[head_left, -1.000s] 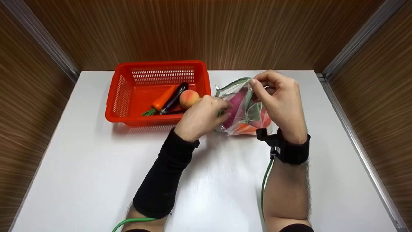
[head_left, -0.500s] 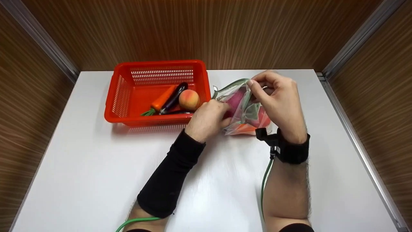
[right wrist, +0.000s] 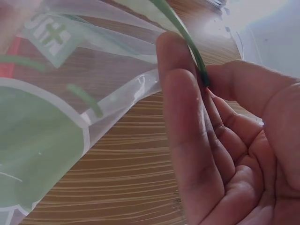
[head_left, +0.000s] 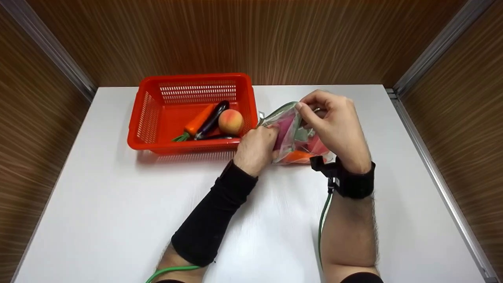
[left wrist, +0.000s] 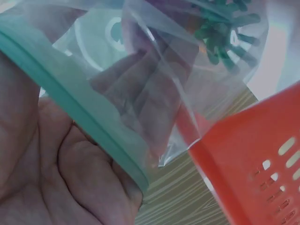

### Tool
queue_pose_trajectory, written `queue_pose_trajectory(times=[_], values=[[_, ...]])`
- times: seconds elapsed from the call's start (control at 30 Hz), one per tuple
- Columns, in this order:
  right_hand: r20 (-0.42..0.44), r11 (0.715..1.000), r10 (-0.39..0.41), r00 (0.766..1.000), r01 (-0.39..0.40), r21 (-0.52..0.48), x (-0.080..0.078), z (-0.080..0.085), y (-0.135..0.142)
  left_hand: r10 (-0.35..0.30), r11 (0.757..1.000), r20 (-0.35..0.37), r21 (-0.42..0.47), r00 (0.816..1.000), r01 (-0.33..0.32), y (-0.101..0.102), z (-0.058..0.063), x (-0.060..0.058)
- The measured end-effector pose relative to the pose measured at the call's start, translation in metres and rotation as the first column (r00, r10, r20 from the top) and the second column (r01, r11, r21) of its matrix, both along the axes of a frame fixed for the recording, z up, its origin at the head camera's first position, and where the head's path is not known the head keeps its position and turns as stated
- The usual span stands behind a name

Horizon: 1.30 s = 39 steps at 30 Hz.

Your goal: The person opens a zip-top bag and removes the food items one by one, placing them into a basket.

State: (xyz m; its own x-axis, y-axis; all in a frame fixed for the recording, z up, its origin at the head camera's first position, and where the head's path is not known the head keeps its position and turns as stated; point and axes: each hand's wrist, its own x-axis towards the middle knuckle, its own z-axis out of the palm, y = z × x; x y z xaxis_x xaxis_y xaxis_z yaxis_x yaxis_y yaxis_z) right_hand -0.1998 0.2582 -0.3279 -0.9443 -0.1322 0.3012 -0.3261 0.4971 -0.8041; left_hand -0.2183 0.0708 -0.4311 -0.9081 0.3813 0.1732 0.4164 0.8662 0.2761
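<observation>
A clear zip bag (head_left: 291,146) with a green zip edge lies right of the basket. Inside it show a purple thing (head_left: 285,129), an orange piece (head_left: 298,157) and a red rounded one (head_left: 317,145). My right hand (head_left: 330,122) pinches the bag's zip edge between thumb and fingers, holding the mouth up. My left hand (head_left: 256,147) reaches in through the mouth beside the purple thing. In the left wrist view its fingers (left wrist: 150,93) show blurred through the plastic, near a green leafy top (left wrist: 220,42); whether they grip anything is unclear.
A red slotted basket (head_left: 184,145) stands at the left, close to my left hand. It holds a carrot (head_left: 198,121), an eggplant (head_left: 212,121), a peach (head_left: 231,122) and a dark item (head_left: 220,136) partly behind the front rim. Wood-grain panels (head_left: 251,39) surround the white table (head_left: 137,208).
My left hand has moved rightward, away from the basket's rim and into the bag's mouth. My right hand has shifted slightly left, drawing the zip edge along.
</observation>
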Motion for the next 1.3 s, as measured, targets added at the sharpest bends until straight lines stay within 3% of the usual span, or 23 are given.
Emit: queue_pose_trajectory(times=[0.3,0.47,0.7,0.93,1.3], values=[[0.025,0.998,0.028,0.999,-0.029,0.051,0.000,0.000,0.000,0.079,0.976,-0.144,-0.193,0.986,-0.106,0.014,-0.013,0.003],[0.024,0.998,0.030,0.999,-0.031,0.060,0.000,0.000,0.000,0.092,0.967,-0.182,-0.217,0.979,-0.131,0.017,-0.016,0.004],[0.032,0.999,0.021,0.999,-0.022,0.041,0.000,0.001,0.001,0.073,0.978,-0.180,-0.181,0.981,-0.106,0.017,-0.013,0.003],[-0.004,1.000,0.001,1.000,-0.001,-0.016,0.000,0.001,0.003,0.100,0.990,-0.258,-0.070,0.961,-0.121,0.018,-0.011,0.003],[-0.053,0.997,-0.064,0.997,0.061,-0.052,0.001,0.002,0.005,0.092,0.994,-0.303,0.090,0.948,-0.068,0.010,0.008,0.003]])
